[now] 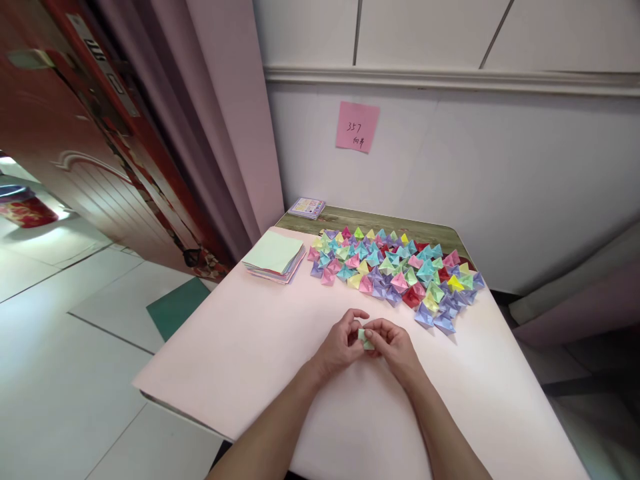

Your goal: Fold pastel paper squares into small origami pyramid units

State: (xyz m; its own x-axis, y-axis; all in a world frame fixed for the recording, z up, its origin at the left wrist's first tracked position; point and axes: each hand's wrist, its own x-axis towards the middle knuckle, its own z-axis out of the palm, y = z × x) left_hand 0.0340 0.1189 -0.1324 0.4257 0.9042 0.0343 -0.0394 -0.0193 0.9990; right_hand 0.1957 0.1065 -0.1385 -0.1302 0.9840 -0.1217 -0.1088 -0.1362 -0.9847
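Between my two hands is a small piece of folded light green paper [365, 339], pinched over the front middle of the table. My left hand [344, 341] grips its left side with thumb and fingers, the index finger arched above. From the right, my right hand [393, 343] presses its thumb on the paper, with the fingers curled behind. Part of the paper is hidden by the fingers. Beyond my hands lie many small folded paper shapes [399, 282] in purple, pink, blue, yellow, green and red, set close together.
A stack of square coloured paper [275, 255], pale green on top, lies at the table's left. Behind it sits a pile of printed packets [307, 207]. The pink-covered table [225, 360] stands against a white wall with a pink note [357, 127]. A curtain [225, 120] hangs left.
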